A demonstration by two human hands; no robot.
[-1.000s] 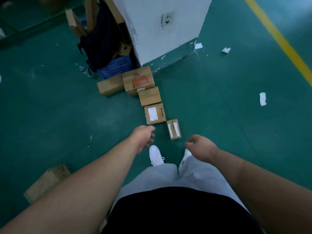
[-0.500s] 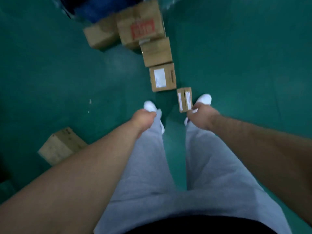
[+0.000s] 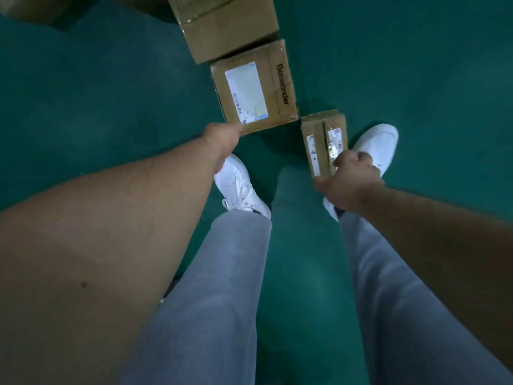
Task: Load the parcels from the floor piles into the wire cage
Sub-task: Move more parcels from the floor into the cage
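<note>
Three brown cardboard parcels lie in a row on the green floor. The square parcel with a white label (image 3: 274, 87) is in the middle, and my left hand (image 3: 222, 141) touches its near left corner; the fingers are hidden behind the wrist. The small narrow parcel with two labels (image 3: 322, 129) lies to its right. My right hand (image 3: 351, 179) grips the near end of that parcel, thumb on top and fingers curled over its right side. A plain larger parcel (image 3: 230, 31) lies beyond the labelled one. The wire cage is out of view.
My white shoes stand close to the parcels, the left shoe (image 3: 238, 187) just below the labelled parcel and the right shoe (image 3: 374, 143) beside the small one. Green floor (image 3: 416, 65) spreads to both sides. Another cardboard edge (image 3: 25, 9) shows at the top left.
I have bent lower and closer to the parcels. Both hands dropped from above my shoes onto the boxes: the left reached the labelled parcel's corner, the right took hold of the small parcel.
</note>
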